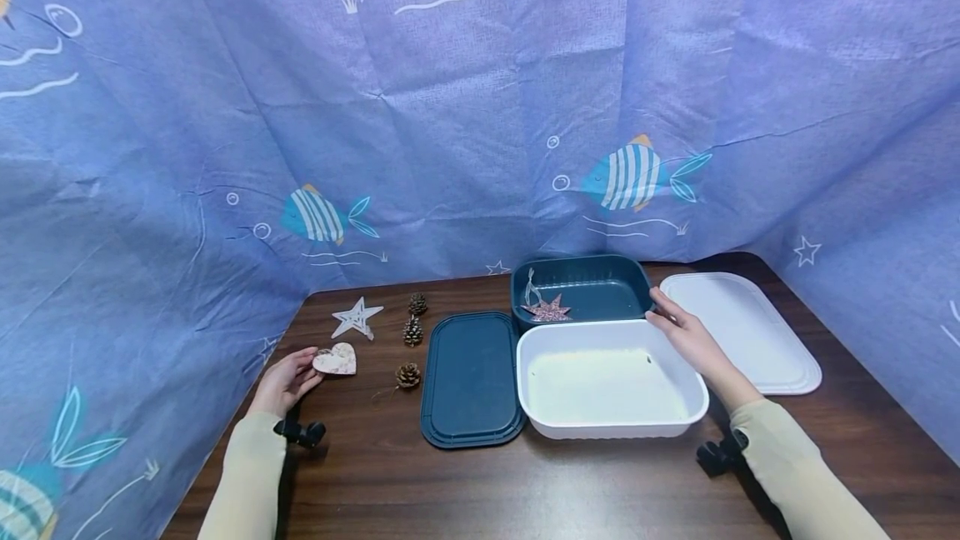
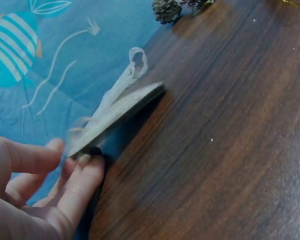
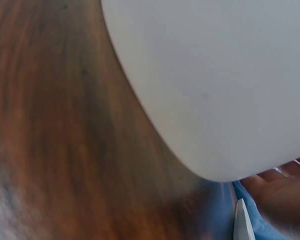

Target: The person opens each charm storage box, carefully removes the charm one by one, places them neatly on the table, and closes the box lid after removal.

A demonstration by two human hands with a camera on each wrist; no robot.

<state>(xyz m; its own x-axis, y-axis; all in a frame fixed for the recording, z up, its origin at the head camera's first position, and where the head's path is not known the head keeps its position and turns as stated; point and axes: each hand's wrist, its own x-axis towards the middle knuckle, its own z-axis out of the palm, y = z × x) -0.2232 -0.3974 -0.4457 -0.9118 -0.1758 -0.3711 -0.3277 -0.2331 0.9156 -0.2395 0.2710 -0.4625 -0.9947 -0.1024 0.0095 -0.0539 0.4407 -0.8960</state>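
At the table's left side my left hand (image 1: 287, 380) pinches the edge of a pale heart-shaped ornament (image 1: 335, 359). In the left wrist view the heart (image 2: 117, 117) is tilted, with fingers (image 2: 82, 185) under its near edge. A white star ornament (image 1: 357, 319) lies just behind it. My right hand (image 1: 681, 336) reaches over the right end of the white box (image 1: 611, 432), its fingers extended to the near right corner of the dark blue box (image 1: 585, 263). Inside the dark box lies a pink glittery star (image 1: 547, 309). The white box partly hides the right hand in the right wrist view.
Several pine cones (image 1: 412, 331) stand in a rough column right of the heart. A dark blue lid (image 1: 474, 382) lies left of the white box, and a white lid (image 1: 738, 332) lies to the right. A blue fish-patterned curtain (image 1: 465, 148) hangs behind the table.
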